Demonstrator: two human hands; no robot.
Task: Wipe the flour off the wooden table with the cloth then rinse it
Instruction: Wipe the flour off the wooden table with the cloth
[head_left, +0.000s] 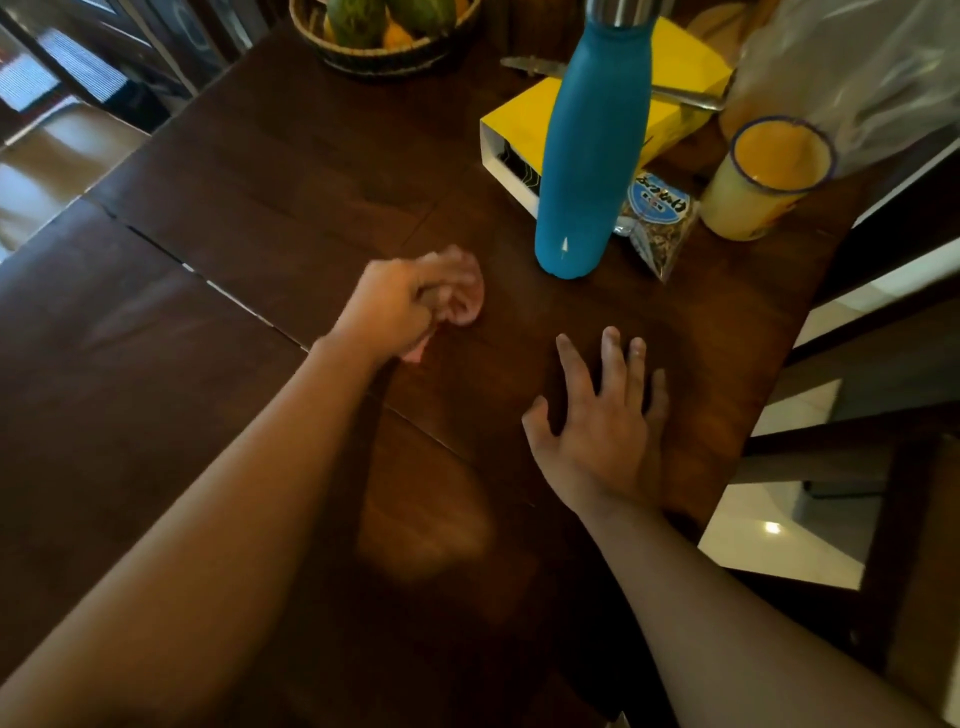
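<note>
Bunched up in my left hand (400, 306) is the pink cloth (462, 291), fingers curled tight around it so it's a wad pressed on the wooden table (260, 218), roughly mid-table and just left of the blue bottle (587, 156). My right hand (602, 431) is flat and spread on the wood nearer me, holding nothing, just bracing. Honestly I can't make out much flour from here, only a pale smeary patch (421, 525) closer to me, so that's probably where the cloth should go next. Tip for doing this well: keep the wad pushed down and drag in long overlapping strokes toward one edge instead of scrubbing in circles. Also mind the bottle, the snack packet (657, 223) and the yellow cup (763, 182) on the far right, easy to bump. Rinse comes after.
</note>
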